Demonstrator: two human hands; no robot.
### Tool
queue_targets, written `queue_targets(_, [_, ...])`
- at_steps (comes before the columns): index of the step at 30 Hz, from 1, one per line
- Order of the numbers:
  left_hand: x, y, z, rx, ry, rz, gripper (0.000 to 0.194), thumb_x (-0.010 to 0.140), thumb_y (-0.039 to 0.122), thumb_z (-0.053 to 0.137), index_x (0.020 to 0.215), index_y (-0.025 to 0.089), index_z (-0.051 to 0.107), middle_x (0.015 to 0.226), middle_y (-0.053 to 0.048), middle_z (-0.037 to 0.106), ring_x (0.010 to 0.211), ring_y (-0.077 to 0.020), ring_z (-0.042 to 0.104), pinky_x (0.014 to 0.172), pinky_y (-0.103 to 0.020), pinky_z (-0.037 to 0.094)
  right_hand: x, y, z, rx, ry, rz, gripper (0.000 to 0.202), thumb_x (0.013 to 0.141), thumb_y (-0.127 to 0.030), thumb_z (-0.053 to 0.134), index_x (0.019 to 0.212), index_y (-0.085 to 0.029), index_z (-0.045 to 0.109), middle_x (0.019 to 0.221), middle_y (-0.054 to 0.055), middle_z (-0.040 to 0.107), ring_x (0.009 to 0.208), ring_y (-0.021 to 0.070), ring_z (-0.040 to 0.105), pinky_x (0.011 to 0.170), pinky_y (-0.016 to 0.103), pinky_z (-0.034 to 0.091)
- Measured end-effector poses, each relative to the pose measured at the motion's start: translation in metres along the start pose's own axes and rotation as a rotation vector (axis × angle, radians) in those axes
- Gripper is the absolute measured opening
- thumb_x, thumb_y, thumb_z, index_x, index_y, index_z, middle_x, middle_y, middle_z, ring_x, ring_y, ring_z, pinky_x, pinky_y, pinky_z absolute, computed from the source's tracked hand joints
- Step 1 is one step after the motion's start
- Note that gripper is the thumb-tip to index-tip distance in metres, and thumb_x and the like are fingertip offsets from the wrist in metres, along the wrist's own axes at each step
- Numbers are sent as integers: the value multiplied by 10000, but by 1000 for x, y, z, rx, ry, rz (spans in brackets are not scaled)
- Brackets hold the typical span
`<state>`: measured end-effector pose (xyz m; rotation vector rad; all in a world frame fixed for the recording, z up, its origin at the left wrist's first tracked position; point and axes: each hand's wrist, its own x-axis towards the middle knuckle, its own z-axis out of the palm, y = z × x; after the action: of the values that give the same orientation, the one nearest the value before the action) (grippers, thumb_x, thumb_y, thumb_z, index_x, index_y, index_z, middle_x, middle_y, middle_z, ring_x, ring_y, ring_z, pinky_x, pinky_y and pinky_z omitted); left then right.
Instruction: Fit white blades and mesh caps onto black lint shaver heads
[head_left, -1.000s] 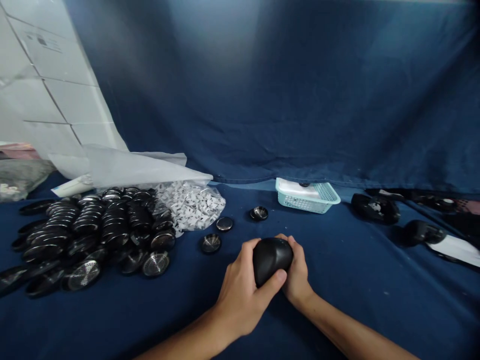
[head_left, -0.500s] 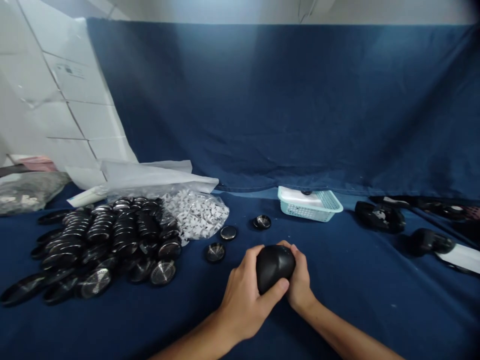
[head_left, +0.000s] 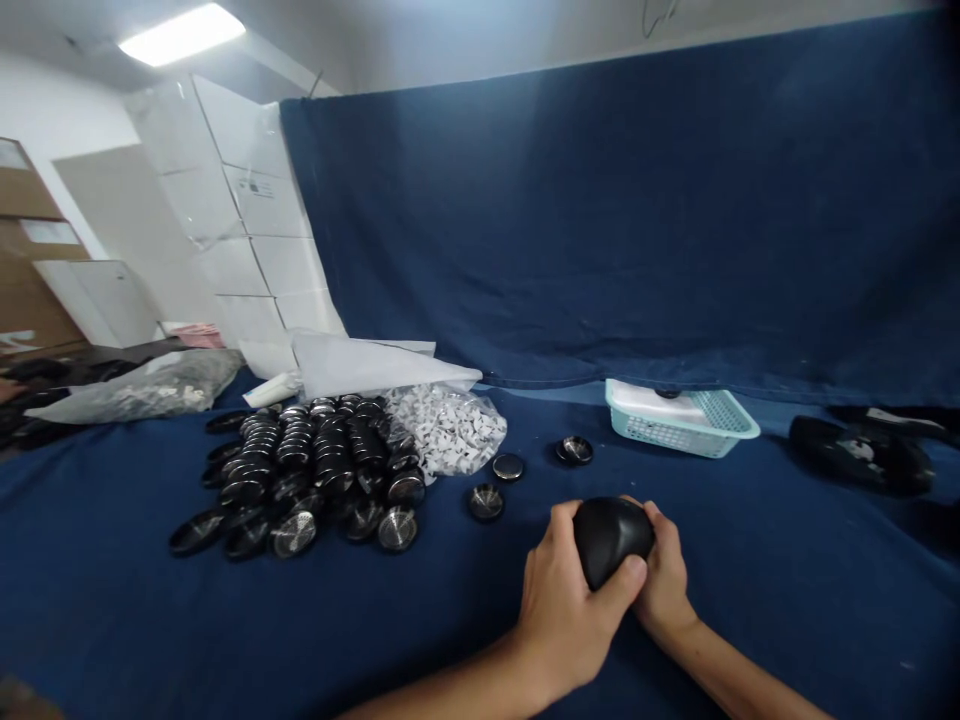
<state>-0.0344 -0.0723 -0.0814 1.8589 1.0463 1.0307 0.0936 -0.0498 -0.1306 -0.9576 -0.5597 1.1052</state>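
A smooth black rounded object (head_left: 611,538) is held between both hands above the blue cloth. My left hand (head_left: 566,600) wraps its left side, the thumb lying across the front. On the right, my right hand (head_left: 664,570) presses against its far and right side, with most of the fingers hidden behind it. Nearest to the hands on the cloth are a round black disc (head_left: 486,502), a second disc (head_left: 508,466) and a small pair of overlapping discs (head_left: 575,450).
Rows of black round discs (head_left: 330,450) cover the left of the blue table (head_left: 420,620). Behind them lies a bag of small white pieces (head_left: 457,430). A light blue basket (head_left: 675,435) stands at the back right, with black items (head_left: 862,455) beyond it.
The view has swung left, so the table things appear further right and more boxes show. Both hands still hold the black object in much the same grip.
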Motion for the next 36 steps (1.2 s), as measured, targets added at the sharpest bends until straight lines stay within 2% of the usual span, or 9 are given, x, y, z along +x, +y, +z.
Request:
queue_targets(4, [10,-3,-11,69,-61,51,495,830,478,610,1211,202,457,1128,-86,651,1025,-273,620,873,-418,493,0,-9,4,-27,-7,53,313,759,-527,482,752,-229,574,615,-33,631,608,174,581,608,273,485])
queue_targets(7, [18,-7,-24,175,-126,148,563,799,468,638,1252,202,439,1167,-99,627,1047,-299,608,890,-455,478,0,-20,8,-91,-22,139,267,753,-487,532,761,-224,581,547,-39,584,462,156,512,410,242,369])
queue_targets(9, [20,-10,-27,218,-125,175,591,788,464,645,1270,201,425,1204,-109,606,1067,-310,596,902,-469,468,1,-26,10,-130,-24,170,229,745,-447,572,762,-219,593,532,-43,563,418,138,461,373,223,301])
queue_targets(16, [13,-12,-10,-1,-78,118,488,853,455,597,1229,209,407,1109,-76,641,987,-246,624,850,-397,493,9,-25,9,-138,-59,-13,267,751,-451,483,632,-222,554,561,-23,531,542,161,467,539,276,412])
queue_targets(23, [8,-9,0,-126,-56,71,398,877,414,594,1179,209,436,1067,-54,650,958,-213,627,827,-345,491,11,-15,-3,-213,12,-114,270,771,-448,466,682,-225,590,646,-21,595,685,184,534,681,289,429])
queue_targets(26, [8,-8,1,-144,-49,29,371,892,419,576,1158,199,440,1044,-57,658,931,-205,634,811,-334,493,10,-13,-4,-238,37,-63,292,779,-479,471,736,-220,599,676,-12,623,697,188,561,660,289,444])
queue_targets(29, [10,-9,-3,-104,-70,19,359,901,422,560,1154,197,440,1040,-58,660,935,-206,635,820,-338,493,9,-15,-2,-246,38,53,309,782,-504,476,801,-221,599,648,-19,614,596,169,548,526,261,427])
queue_targets(34, [16,-17,-12,99,-131,108,503,845,447,607,1242,209,411,1136,-81,633,1028,-266,611,883,-411,474,10,-27,-2,-282,-23,296,325,757,-526,539,720,-206,583,427,-62,434,328,100,327,320,188,176])
queue_targets(36, [17,-20,-12,125,-138,124,541,829,458,619,1257,210,400,1162,-92,622,1050,-281,601,895,-434,468,11,-30,-2,-294,-6,309,315,750,-511,553,707,-200,587,439,-52,450,337,105,349,315,189,198])
